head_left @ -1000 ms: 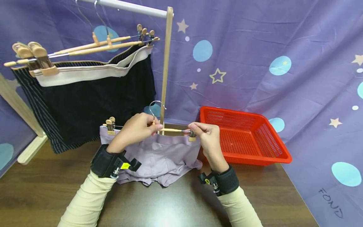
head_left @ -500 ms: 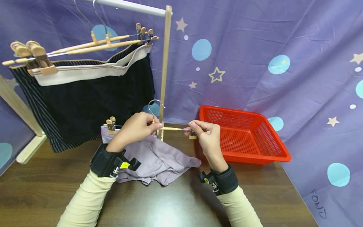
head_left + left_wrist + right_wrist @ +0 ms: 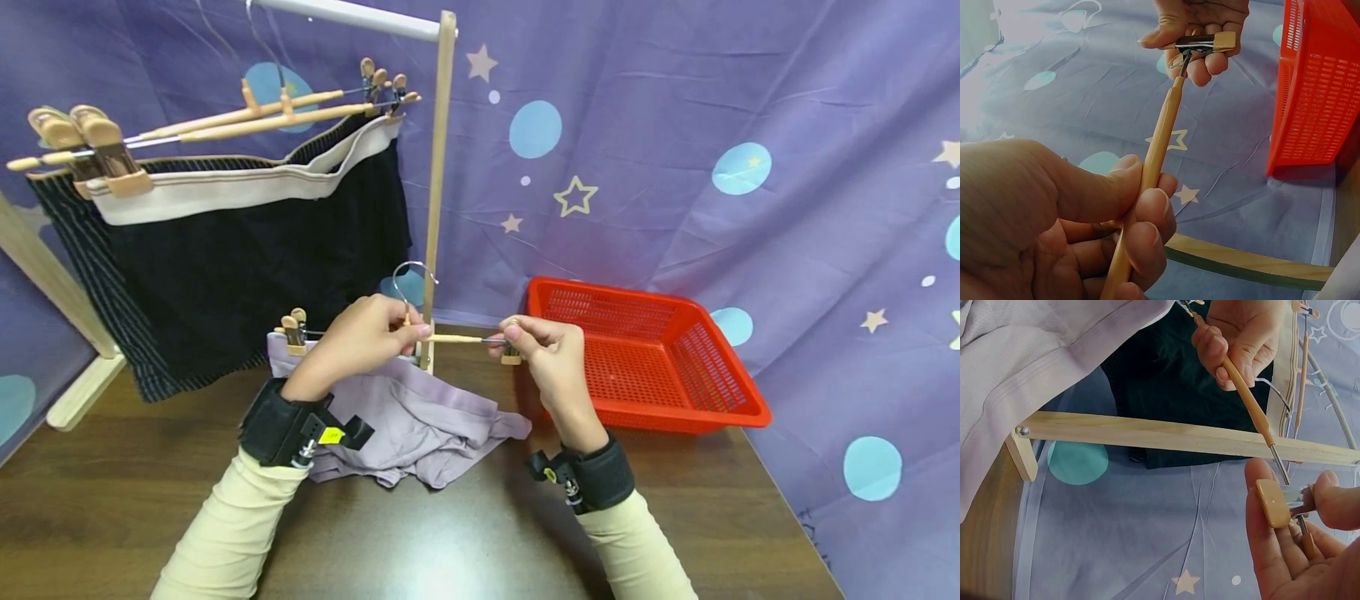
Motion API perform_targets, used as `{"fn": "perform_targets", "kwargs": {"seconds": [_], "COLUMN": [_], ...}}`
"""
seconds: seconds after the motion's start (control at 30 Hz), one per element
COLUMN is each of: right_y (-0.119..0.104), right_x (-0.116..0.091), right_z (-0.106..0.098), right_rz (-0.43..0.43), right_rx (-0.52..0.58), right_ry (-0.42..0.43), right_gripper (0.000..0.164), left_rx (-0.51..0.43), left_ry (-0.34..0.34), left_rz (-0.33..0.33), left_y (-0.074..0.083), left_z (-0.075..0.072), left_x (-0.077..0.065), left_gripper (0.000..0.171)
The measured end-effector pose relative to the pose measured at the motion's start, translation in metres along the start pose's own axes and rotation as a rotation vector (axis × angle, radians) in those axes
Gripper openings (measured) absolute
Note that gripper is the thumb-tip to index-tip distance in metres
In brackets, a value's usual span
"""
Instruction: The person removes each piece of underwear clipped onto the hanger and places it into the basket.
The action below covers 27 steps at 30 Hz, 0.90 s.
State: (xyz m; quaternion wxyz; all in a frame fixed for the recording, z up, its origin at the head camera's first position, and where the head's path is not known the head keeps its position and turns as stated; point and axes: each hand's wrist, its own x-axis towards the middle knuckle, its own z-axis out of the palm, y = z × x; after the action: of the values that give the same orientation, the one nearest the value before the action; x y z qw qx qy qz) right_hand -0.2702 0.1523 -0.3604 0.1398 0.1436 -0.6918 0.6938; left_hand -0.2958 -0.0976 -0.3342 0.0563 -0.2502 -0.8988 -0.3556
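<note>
My left hand (image 3: 366, 342) grips the wooden middle of a clip hanger (image 3: 454, 339), just below its metal hook. At the bar's right end my right hand (image 3: 557, 362) pinches the clip (image 3: 1272, 503), and no cloth is in it in the right wrist view. The other clip (image 3: 296, 332) holds one corner of a lilac pair of shorts (image 3: 405, 421). From there the waistband slopes down to the right, below the bar, and the free corner lies near the tabletop. Part of the garment is hidden behind my left hand and wrist.
Left of me stands a wooden rack (image 3: 441, 167) with a white rail (image 3: 352, 18). Dark shorts (image 3: 262, 275) with a white waistband and a striped garment (image 3: 82, 275) hang there. A red plastic basket (image 3: 660, 425) sits on the wooden table (image 3: 390, 542) at the right.
The right corner of the lilac shorts has come out of the right clip and dropped toward the table, its waistband now folding. Both hands stay almost in place on the hanger.
</note>
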Motion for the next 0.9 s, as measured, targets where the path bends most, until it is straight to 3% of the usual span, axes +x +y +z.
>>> {"fn": "perform_targets", "kwargs": {"seconds": [0.67, 0.8, 0.9], "right_y": [-0.007, -0.008, -0.007], "right_x": [0.004, 0.004, 0.005], "right_z": [-0.008, -0.010, -0.012], "right_rz": [0.061, 0.083, 0.103], "right_rx": [-0.054, -0.069, -0.080], "right_ry": [-0.123, -0.134, -0.136], "right_gripper": [0.020, 0.021, 0.022], "left_rx": [-0.070, -0.063, -0.081], "left_ry": [-0.034, -0.074, -0.143], "left_rz": [0.030, 0.031, 0.024], "left_y": [-0.004, -0.004, -0.003], "left_z": [0.000, -0.002, -0.004], "left_x": [0.000, 0.004, 0.010], "left_gripper": [0.022, 0.028, 0.030]}}
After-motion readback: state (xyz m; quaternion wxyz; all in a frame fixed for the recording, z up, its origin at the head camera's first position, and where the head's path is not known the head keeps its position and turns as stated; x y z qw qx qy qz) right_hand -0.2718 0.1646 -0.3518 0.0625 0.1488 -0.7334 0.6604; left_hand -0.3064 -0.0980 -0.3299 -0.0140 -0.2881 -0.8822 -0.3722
